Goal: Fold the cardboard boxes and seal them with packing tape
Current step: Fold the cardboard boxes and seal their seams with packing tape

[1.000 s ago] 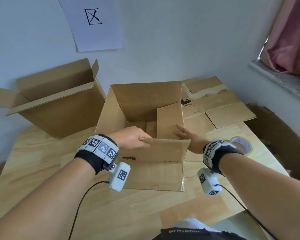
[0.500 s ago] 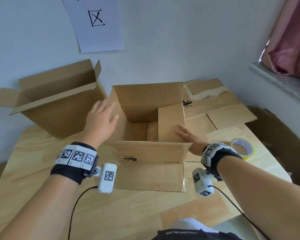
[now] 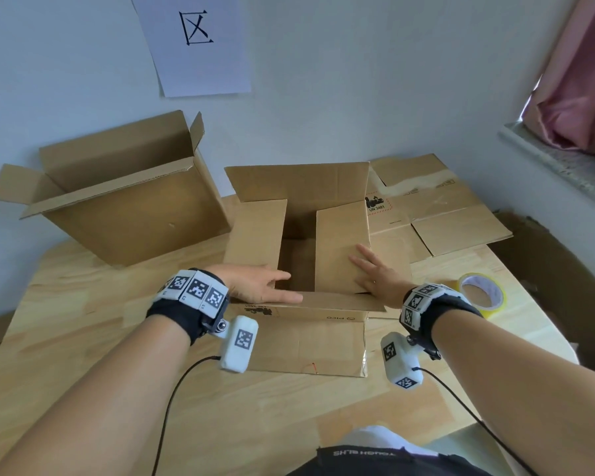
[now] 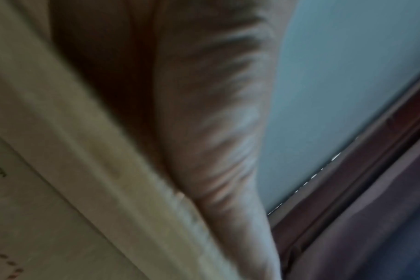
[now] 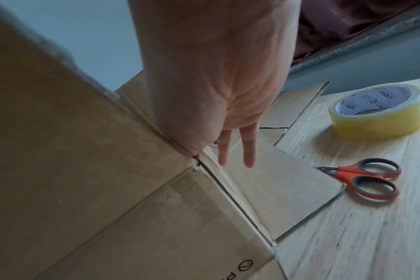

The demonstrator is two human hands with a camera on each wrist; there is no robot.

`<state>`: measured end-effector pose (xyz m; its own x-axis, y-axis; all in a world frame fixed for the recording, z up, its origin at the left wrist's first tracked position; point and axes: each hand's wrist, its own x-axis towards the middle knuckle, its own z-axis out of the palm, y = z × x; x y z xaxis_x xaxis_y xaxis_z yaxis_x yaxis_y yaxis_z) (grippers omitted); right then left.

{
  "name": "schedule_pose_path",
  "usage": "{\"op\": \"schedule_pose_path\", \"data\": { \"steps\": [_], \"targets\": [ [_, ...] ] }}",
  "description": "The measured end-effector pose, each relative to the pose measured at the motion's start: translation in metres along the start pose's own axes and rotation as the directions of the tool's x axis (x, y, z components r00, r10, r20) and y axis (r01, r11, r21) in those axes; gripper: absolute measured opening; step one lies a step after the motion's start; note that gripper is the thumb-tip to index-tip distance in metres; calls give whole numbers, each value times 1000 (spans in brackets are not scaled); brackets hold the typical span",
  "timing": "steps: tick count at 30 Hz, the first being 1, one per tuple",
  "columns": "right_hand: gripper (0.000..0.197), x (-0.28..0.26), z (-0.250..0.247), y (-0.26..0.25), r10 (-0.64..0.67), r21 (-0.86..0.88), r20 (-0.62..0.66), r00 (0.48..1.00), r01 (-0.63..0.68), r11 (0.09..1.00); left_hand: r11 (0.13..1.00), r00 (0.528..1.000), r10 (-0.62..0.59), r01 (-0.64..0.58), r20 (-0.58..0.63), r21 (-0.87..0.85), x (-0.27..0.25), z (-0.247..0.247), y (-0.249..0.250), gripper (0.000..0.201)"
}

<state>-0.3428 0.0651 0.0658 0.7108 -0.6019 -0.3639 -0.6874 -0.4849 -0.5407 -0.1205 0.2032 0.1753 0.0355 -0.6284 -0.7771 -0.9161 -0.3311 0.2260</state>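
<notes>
Tabletop (image 3: pixel 83 338) box (image 3: pixel 299 334): left hand (image 3: pixel 255 286) has dropped flat onto left flap (image 3: pixel 255 235); right hand (image 3: pixel 378 276) stays flat.

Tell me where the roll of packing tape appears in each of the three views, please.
Head: the roll of packing tape lies on the table at the right edge, beside the right wrist.
Left wrist: not in it; the picture is blurred.
Right wrist: upper right, on the table, beyond the scissors.
Shared landmark: the right hand, pressing the box flap.

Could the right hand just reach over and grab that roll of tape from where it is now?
Probably yes. The right hand lies flat on a flap of the box, holding nothing, and the tape roll sits on bare table to its right, nothing between them.
</notes>
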Motion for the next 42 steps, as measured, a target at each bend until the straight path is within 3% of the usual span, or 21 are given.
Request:
{"op": "schedule_pose_path", "data": {
  "steps": [4,8,11,14,16,19,21,24,26,29,34,38,42],
  "targets": [
    [58,1,2,1,0,18,-5,1000,0,1000,999,991,24,-21,132,-24,-2,-1,-4,102],
    [60,2,2,1,-6,-7,8,1000,6,1000,1000,983,-9,8,181,6,0,1,-2,98],
    [59,1,1,1,-12,1,-3,1000,12,1000,994,974,36,-13,221,-105,3,-3,2,86],
    [60,-3,-2,0,-26,44,18,999,25,999,986,978,48,-15,203,-163,3,-12,2,80],
    [67,-6,-6,-1,-16,191,58,998,4,982,990,986,27,-4,163,-139,2,-20,1,78],
    [71,-7,-4,2,-1,245,-28,1000,8,969,996,999,24,-22,22,-82,4,-32,0,74],
    [66,-5,-1,2,49,332,-61,997,-26,943,1000,976,15,-14,-215,7,10,-40,-3,77],
    [54,-2,-6,-3,120,372,-51,992,-93,923,962,804,51,119,-592,244,30,-41,-12,92],
    [56,0,-13,-2,130,381,-90,987,-86,921,969,754,-21,176,-656,172,46,-30,-22,97],
    [61,3,-22,3,188,456,-155,970,-99,885,981,780,-190,167,-596,-95,64,-7,-42,102],
    [41,13,-35,5,283,421,-317,905,-132,897,844,752,-377,38,-540,-535,82,12,-63,115],
    [44,27,-63,-17,271,366,-492,827,-86,926,755,738,-441,-3,-511,-656,86,6,-83,106],
    [64,52,-90,-38,98,244,-562,821,51,969,740,758,-452,25,-471,-672,89,6,-92,98]
  ]
}}
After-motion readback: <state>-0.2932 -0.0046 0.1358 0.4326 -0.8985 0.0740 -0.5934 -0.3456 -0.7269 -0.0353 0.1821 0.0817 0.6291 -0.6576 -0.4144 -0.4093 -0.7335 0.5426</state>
